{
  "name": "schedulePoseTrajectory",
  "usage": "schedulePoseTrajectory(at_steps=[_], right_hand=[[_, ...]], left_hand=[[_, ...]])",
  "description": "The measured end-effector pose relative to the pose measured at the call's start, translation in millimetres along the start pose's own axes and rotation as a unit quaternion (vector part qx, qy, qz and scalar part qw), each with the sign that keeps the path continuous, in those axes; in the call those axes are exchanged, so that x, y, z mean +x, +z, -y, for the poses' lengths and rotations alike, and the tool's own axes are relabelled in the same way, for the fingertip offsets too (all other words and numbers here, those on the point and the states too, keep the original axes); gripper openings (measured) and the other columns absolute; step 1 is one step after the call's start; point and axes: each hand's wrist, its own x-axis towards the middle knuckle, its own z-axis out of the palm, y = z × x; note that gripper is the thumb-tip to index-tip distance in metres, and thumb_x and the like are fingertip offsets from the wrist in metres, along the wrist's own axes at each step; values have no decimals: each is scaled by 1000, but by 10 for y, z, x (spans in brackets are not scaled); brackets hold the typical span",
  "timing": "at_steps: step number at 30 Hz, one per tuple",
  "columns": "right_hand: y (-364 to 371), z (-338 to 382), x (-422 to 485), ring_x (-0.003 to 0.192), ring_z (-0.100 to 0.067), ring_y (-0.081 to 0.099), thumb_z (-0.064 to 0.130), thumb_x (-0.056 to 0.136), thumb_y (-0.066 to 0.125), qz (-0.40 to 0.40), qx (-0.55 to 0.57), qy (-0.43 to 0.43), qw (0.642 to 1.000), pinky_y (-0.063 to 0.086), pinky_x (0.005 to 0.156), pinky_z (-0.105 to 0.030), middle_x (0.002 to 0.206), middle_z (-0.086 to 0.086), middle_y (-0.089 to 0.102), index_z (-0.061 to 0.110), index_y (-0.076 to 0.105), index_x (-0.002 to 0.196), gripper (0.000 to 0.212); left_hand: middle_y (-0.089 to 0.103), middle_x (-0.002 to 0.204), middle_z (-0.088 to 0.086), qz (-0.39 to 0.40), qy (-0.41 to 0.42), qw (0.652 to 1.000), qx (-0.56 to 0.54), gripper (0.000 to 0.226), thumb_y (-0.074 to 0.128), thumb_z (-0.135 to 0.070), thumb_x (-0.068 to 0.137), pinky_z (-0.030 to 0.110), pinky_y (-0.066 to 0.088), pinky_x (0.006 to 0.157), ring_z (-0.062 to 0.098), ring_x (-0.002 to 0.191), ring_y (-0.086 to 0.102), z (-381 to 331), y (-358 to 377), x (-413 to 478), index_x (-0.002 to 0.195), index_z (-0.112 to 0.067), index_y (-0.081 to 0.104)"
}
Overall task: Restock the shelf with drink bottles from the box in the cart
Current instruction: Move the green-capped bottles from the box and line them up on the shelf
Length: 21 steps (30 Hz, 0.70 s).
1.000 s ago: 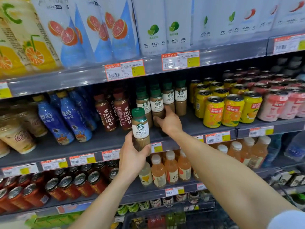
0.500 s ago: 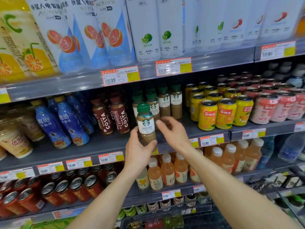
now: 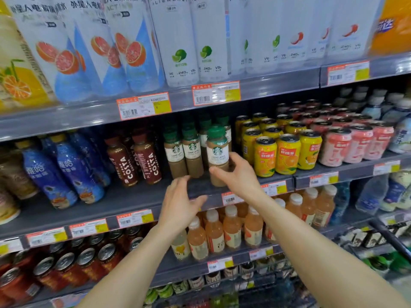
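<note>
A green-capped caffe latte bottle (image 3: 217,152) stands upright at the front of the middle shelf (image 3: 133,203), right of two matching bottles (image 3: 184,152). My right hand (image 3: 235,174) grips its lower half from the right. My left hand (image 3: 180,205) hovers just below and left of it, fingers apart, holding nothing. The box and the cart's inside are out of sight.
Brown Costa bottles (image 3: 135,158) and blue bottles (image 3: 66,172) stand to the left, yellow orange-drink cans (image 3: 287,152) and pink cans (image 3: 355,143) to the right. Tall bottles fill the shelf above, peach-coloured bottles (image 3: 231,227) and red cans (image 3: 66,265) the shelf below. A dark cart rail (image 3: 393,236) shows at lower right.
The latte bottle passed from my left hand to my right and went back onto the shelf beside the other lattes. My left hand let go and dropped slightly.
</note>
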Motion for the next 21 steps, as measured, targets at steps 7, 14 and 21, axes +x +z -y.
schedulePoseTrajectory(at_steps=[7, 14, 21], right_hand=[[41, -212, 420, 107, -22, 62, 38, 79, 78, -22, -48, 49, 997, 53, 90, -39, 116, -5, 67, 16, 63, 123, 51], [323, -247, 591, 110, -23, 63, 40, 79, 78, -9, -50, 78, 996, 48, 85, -30, 117, -3, 69, 19, 62, 121, 50], [401, -304, 582, 114, -31, 60, 33, 74, 80, 2, -93, 93, 991, 51, 90, -36, 121, -9, 67, 16, 54, 128, 62]], left_hand=[[55, 132, 2, -11, 10, 992, 129, 54, 65, -41, 91, 36, 40, 104, 22, 120, 48, 286, 51, -102, 138, -16, 52], [58, 123, -1, -31, 29, 981, 191, 43, 64, -36, 92, 34, 41, 100, 20, 112, 51, 302, 82, -123, 130, -18, 58], [59, 118, -2, -32, 31, 978, 206, 37, 64, -36, 92, 35, 41, 96, 21, 108, 51, 317, 89, -103, 124, -20, 61]])
